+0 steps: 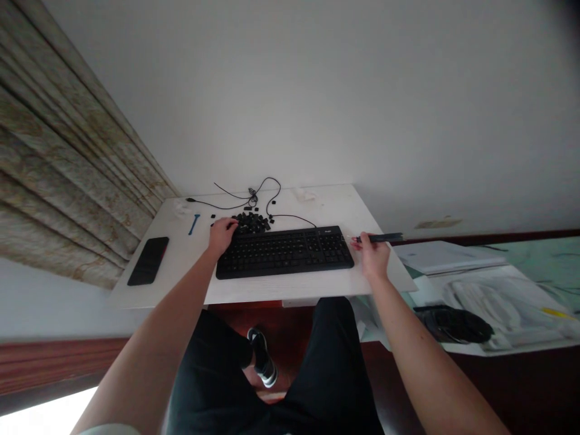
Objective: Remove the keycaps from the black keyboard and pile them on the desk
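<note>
A black keyboard [290, 251] lies flat near the front of the white table. Against its back left edge is a heap of loose black keycaps [251, 222]. My left hand [222, 234] reaches to the left side of this heap, fingers drawn together at the caps; whatever may be between the fingertips is too small to make out. At the keyboard's right end, my right hand [374, 254] grips a slim dark-handled tool [385, 237], held nearly level, with its thin pale end pointing left toward the keyboard. The exact kind of tool is unclear.
A coiled black cable [252, 194] runs behind the heap. On the left lie a small blue tool [194, 224] and a black phone [148, 261]. The white table [281, 293] meets a wall. To the right, a lower surface carries a black pouch-like item [453, 324].
</note>
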Available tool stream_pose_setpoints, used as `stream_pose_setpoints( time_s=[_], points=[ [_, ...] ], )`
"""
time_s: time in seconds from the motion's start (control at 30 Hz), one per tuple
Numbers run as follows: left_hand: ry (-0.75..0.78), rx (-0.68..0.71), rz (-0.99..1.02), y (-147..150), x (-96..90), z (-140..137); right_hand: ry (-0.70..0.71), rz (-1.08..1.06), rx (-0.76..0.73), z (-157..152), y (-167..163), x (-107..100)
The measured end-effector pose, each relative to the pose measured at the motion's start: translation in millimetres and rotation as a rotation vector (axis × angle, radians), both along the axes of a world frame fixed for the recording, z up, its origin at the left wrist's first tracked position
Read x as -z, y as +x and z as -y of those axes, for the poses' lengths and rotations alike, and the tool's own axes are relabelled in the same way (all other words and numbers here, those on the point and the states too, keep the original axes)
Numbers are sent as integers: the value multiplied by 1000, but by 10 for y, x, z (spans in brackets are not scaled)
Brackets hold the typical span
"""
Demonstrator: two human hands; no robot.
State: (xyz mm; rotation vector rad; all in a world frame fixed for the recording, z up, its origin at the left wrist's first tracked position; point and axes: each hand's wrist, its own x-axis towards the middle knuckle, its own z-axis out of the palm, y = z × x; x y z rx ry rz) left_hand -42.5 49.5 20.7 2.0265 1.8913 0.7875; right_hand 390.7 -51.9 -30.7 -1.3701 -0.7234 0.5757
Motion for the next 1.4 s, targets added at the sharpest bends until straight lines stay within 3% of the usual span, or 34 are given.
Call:
stream_pose_setpoints(
  time_s=[0.2, 0.37, 0.53, 0.8, 0.97, 1.1, 1.27, 1.4],
  points=[
    [156, -39, 79, -185, 66, 240, 7, -3, 0, 2, 4, 5],
    [100, -64, 270, -411, 167, 740, -1, 1, 17, -3, 11, 9],
    [43, 21, 298, -500, 245, 1109, 19, -55, 41, -20, -14, -11],
    [62, 46, 350, -507, 259, 1089, -86, -291, 140, -115, -1, -155],
    [75, 37, 366, -523, 278, 1094, -60, -126, 176, -146, -209, -298],
    [76, 37, 402, -530, 290, 1100, -41, -17, -30, -195, -748, -543],
    [75, 31, 484, -532, 296, 1112, -220, -243, -519, -198, -1694, -883],
    [93, 30, 509, -537, 297, 1118, -377, -414, -814, -162, -2327, -966]
  ],
)
